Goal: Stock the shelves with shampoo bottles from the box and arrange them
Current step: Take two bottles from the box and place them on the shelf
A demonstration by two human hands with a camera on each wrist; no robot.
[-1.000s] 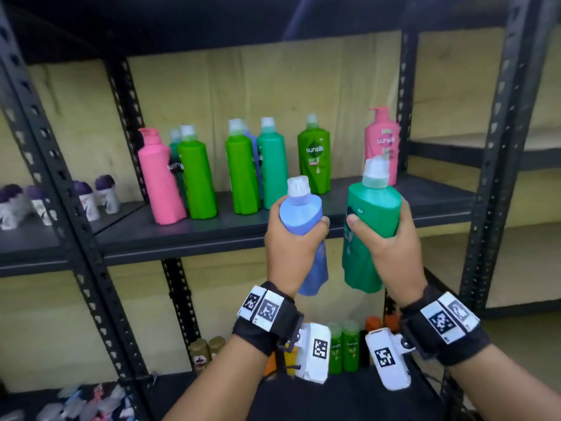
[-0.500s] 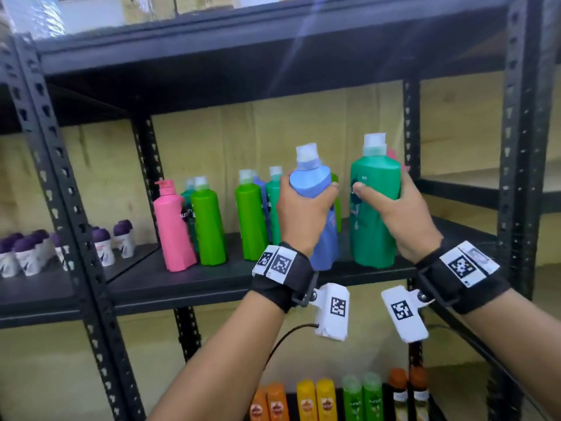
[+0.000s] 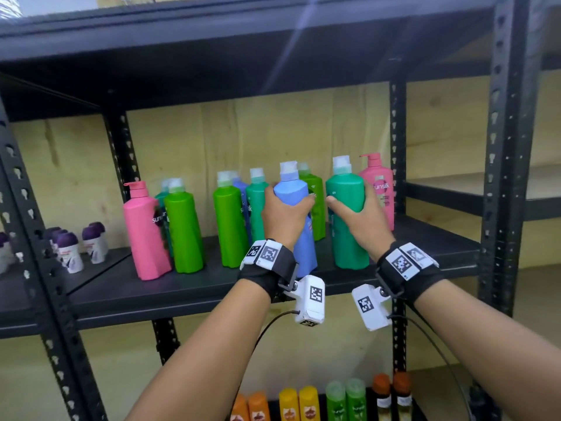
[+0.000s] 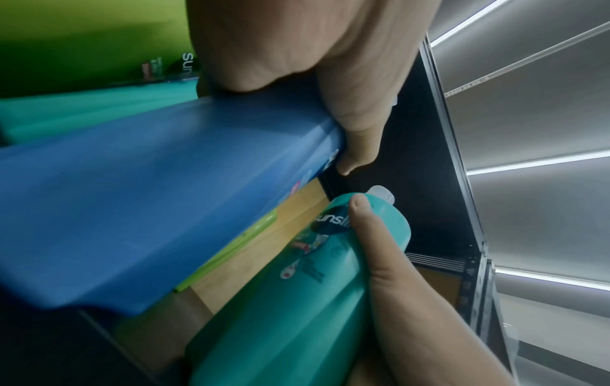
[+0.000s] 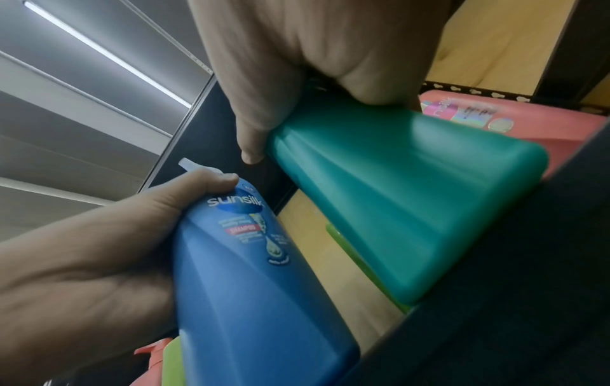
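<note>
My left hand [image 3: 285, 212] grips a blue shampoo bottle [image 3: 293, 192] by its upper body; the bottle stands upright at the front of the black shelf [image 3: 182, 284]. My right hand [image 3: 355, 215] grips a teal shampoo bottle [image 3: 346, 232] beside it, its base on or just above the shelf. The left wrist view has the blue bottle [image 4: 148, 203] under my thumb and the teal bottle [image 4: 290, 300] in the other hand. The right wrist view has the teal bottle [image 5: 396, 209] in my fingers and the blue bottle [image 5: 251, 282] to its left.
Behind stand a pink pump bottle [image 3: 145, 229], green bottles [image 3: 183, 229], a teal one and a second pink bottle [image 3: 379, 189] by the right post [image 3: 397, 147]. Small purple-capped bottles [image 3: 68, 250] sit on the left shelf. Orange, yellow and green bottles [image 3: 303, 402] fill the lower shelf.
Both hands have carried the blue and teal bottles up from below shelf level and forward onto the shelf. The head view has tilted upward.
</note>
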